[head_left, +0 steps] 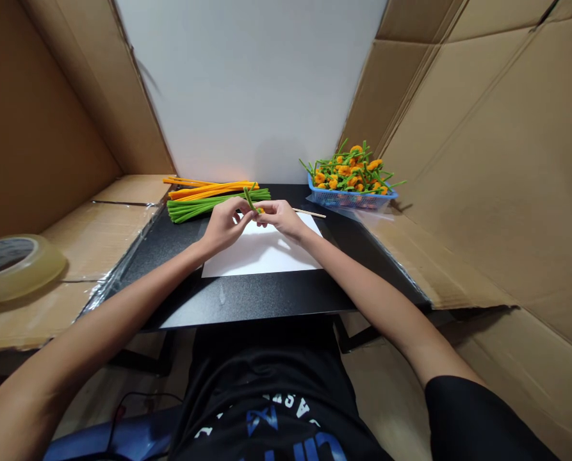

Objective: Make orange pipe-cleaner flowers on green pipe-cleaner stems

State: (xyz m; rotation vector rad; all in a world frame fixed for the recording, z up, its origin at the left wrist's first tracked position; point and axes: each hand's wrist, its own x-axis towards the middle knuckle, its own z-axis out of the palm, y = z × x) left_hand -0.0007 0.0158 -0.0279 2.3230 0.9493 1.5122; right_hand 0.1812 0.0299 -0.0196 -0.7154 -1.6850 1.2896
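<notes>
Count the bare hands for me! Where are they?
2: the bare left hand and the bare right hand, near the far edge of the white rectangular paper, holding a fuzzy green-and-orange piece between them. No others show.

Brown cardboard walls point(506, 128) flank a white panel point(252, 83); a black table point(252, 298) with a soft sheen stands before it.

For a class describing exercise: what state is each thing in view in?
Left hand: pinching the green-and-orange piece.
Right hand: pinching the same piece.
Green-and-orange piece: held between both hands.
Orange stems: bunched, lying down.
Green stems: bunched, lying down.
Blue basket: upright, heaped with orange flowers.
White sheet: flat, partly hidden.
Thin stick: lying down, partly hidden.
Tape roll: lying on its side.
</notes>
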